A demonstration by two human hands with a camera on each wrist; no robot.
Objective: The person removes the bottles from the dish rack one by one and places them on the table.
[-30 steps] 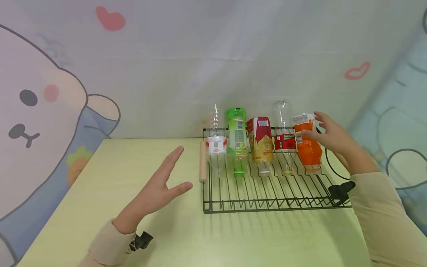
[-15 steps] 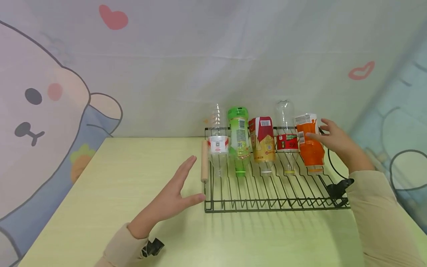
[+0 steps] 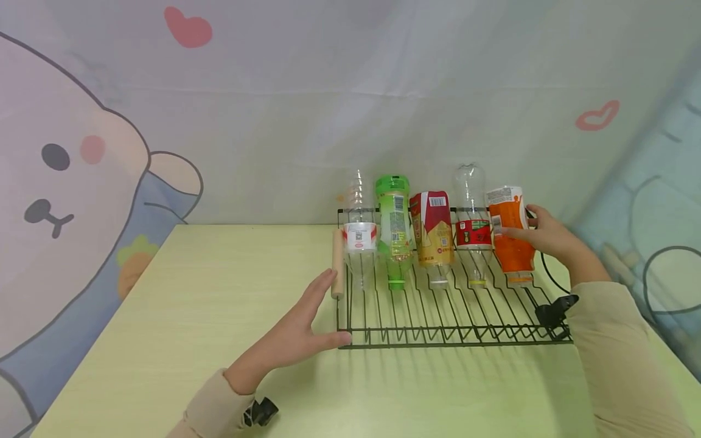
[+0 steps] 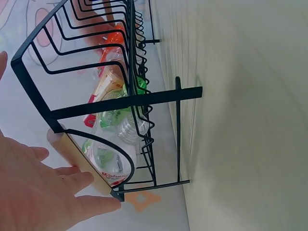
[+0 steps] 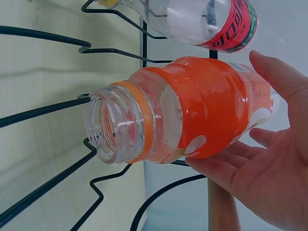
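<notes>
My left hand (image 3: 298, 331), fingers straight and thumb spread, is at the left end of a black wire rack (image 3: 438, 345), by its wooden handle (image 4: 79, 161). At the rack's right end, my right hand (image 3: 558, 238) is around an orange-labelled bottle (image 5: 207, 110). Its fingers are by one side and the thumb stands off the other; I cannot tell whether they touch it. This bottle has an uncapped mouth. Beside it lie a clear bottle with a red label (image 3: 473, 234), a red-and-gold bottle (image 3: 434, 231), a green bottle (image 3: 395, 231) and a clear bottle with a white label (image 3: 359, 237), necks toward me.
A pale yellow-green table (image 3: 219, 292) carries the rack. Behind it hangs a printed cloth (image 3: 285, 121) with a cartoon bear and hearts. A black cable (image 3: 550, 274) curves near the right wrist.
My left hand has moved right, up to the rack's handle end. My right hand has lowered slightly along the orange-labelled bottle's side. The bottles keep their places on the rack.
</notes>
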